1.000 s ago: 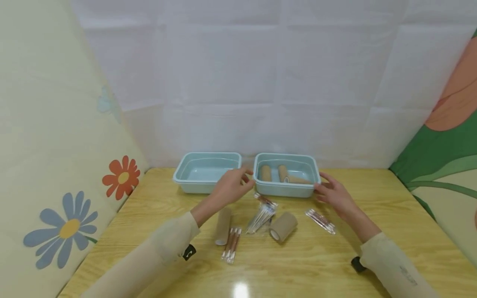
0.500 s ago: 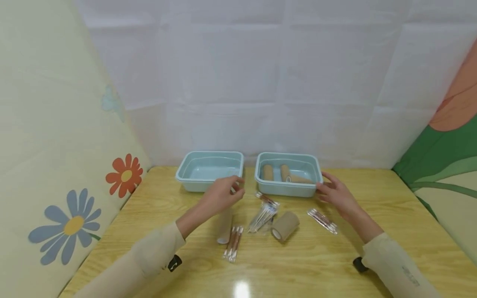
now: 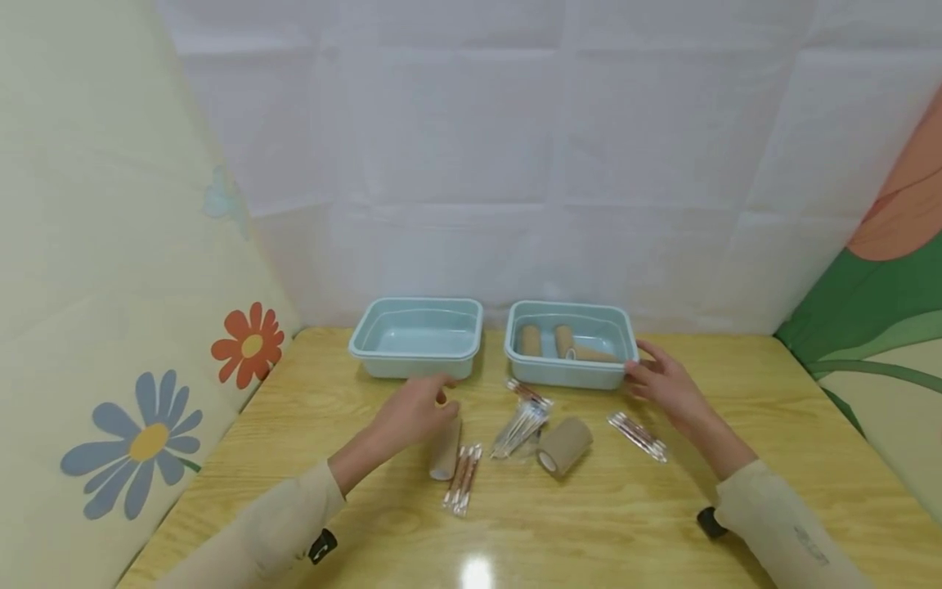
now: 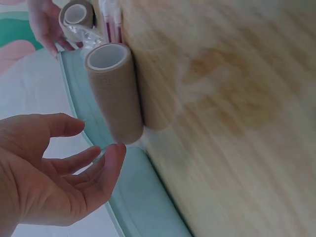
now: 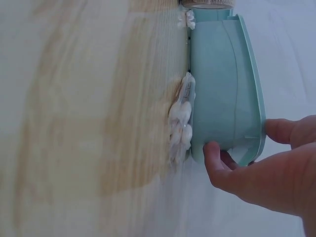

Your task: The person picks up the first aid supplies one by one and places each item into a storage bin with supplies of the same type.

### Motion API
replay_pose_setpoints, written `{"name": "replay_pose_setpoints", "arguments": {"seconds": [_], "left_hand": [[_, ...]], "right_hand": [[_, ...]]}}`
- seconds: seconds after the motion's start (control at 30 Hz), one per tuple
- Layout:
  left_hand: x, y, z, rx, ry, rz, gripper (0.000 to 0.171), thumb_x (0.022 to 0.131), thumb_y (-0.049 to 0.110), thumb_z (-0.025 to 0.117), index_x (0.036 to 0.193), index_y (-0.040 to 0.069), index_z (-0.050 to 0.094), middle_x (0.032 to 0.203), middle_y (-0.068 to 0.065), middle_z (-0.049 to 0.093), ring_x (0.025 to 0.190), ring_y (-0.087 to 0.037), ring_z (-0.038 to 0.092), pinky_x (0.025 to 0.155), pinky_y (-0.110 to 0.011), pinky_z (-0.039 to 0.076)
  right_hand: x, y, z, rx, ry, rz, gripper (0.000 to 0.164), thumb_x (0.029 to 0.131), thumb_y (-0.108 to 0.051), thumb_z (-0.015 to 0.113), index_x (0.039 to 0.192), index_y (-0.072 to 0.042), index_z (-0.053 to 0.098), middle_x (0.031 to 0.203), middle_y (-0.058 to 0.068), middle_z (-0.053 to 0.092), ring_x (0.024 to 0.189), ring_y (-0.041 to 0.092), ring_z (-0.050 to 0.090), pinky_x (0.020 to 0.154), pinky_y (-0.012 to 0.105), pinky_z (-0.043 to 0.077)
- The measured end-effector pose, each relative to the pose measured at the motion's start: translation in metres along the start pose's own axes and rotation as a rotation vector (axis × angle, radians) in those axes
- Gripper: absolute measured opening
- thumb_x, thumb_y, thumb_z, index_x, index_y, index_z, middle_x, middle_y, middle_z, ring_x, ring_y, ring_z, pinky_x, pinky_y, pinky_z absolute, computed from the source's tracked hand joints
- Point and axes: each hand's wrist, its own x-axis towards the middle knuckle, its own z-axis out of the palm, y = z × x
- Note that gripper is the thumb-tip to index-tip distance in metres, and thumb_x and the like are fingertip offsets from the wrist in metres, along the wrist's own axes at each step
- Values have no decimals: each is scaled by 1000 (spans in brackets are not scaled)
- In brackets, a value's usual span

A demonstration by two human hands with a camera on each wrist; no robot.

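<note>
My left hand hovers over a tan bandage roll lying on the table. In the left wrist view, its loosely bent fingers are apart from that roll and hold nothing. On the right, my right hand grips the front right corner of a light blue plastic basin; the right wrist view has thumb and fingers spread round the basin's end wall. Several tan rolls lie in this basin, one of them a bandage roll. A packet of brown-stemmed cotton swabs lies beside the roll under my left hand.
A second blue basin, with nothing in it, stands at the back left. Between my hands lie clear-wrapped swabs and a thicker bandage roll. Another swab packet lies near my right hand. A white sheet hangs behind the table.
My left hand has moved from beside the right basin leftward and toward me, down over the bandage roll. My right hand has stayed on the right basin's corner.
</note>
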Motion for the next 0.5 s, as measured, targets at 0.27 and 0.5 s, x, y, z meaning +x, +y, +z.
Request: {"name": "replay_pose_setpoints", "arguments": {"seconds": [0.27, 0.5], "left_hand": [[-12, -11, 4, -52, -64, -56, 46, 98, 21, 65, 135, -6, 59, 101, -15, 69, 86, -24, 64, 71, -39, 55], [-20, -14, 9, -102, -84, -50, 55, 96, 17, 66, 137, -16, 50, 78, -5, 59, 66, -17, 54, 59, -34, 48]], "right_hand": [[1, 1, -1, -6, 4, 9, 69, 107, -17, 54, 162, -2, 16, 149, 39, 35, 128, 46, 50, 103, 50, 45], [0, 0, 0, -1, 2, 0, 68, 107, -17, 54, 162, -1, 16, 148, 39, 36, 127, 44, 51, 103, 50, 45]]}}
